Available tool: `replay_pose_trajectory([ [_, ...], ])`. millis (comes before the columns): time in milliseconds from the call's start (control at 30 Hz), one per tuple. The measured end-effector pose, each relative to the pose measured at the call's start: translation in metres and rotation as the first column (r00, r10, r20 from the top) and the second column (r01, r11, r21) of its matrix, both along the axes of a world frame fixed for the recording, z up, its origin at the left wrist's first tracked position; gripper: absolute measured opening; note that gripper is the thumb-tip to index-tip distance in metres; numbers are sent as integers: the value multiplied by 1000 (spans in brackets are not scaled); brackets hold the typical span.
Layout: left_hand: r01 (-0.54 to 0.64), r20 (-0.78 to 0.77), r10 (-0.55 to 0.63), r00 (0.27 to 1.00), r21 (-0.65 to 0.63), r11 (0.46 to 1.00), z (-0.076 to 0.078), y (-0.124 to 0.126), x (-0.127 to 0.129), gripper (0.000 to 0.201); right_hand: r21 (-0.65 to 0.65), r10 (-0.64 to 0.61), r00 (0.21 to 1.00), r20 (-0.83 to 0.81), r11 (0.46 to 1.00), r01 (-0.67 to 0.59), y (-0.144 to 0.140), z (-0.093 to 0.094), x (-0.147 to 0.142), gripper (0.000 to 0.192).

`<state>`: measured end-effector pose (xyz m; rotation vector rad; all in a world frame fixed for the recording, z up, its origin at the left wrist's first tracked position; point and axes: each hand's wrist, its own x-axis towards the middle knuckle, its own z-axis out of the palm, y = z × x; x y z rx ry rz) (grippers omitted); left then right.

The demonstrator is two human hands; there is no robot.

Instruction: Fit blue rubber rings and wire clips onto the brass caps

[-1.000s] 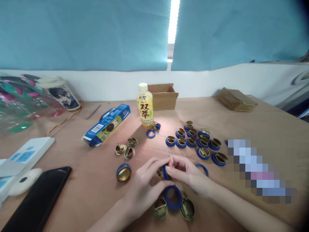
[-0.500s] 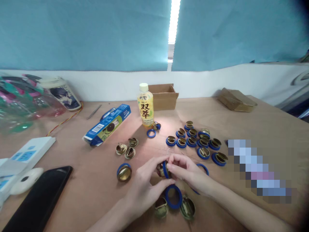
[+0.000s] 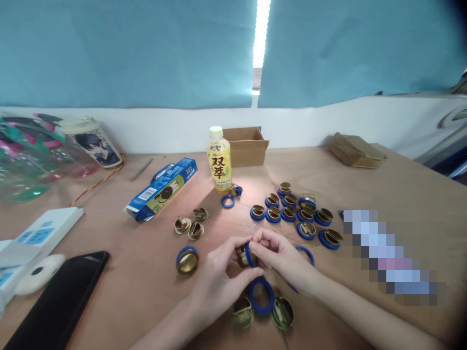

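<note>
In front of me, my left hand (image 3: 222,272) is closed around a round brass fitting with a blue ring (image 3: 249,253), which stands on edge between my fingers. My right hand (image 3: 279,255) pinches the ring's right side with thumb and fingertips. Fingers hide part of the piece. Just below lies a loose blue ring (image 3: 261,310), flanked by a brass fitting (image 3: 243,312) on the left and another brass fitting (image 3: 282,312) on the right. Behind my right wrist, another blue ring (image 3: 308,253) is partly covered.
Several ringed brass fittings (image 3: 288,214) are grouped right of centre; a few bare ones (image 3: 196,230) lie left. A drink bottle (image 3: 219,163), cardboard box (image 3: 246,150), blue carton (image 3: 164,189), black phone (image 3: 58,301), pale cup (image 3: 97,143) and brown packet (image 3: 355,150) surround them. One patch at right is pixelated.
Both hands stay on the ringed fitting, with only a slight shift of the right fingers along its rim. The whole view has moved very slightly.
</note>
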<state>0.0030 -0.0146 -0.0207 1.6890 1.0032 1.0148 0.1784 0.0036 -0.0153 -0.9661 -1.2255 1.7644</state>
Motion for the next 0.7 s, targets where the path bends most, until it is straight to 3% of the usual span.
replay_pose_trajectory([
  [700, 24, -33, -24, 999, -22, 999, 3, -1, 1, 40, 18, -24, 998, 53, 1000, 23, 2, -6, 1, 44],
])
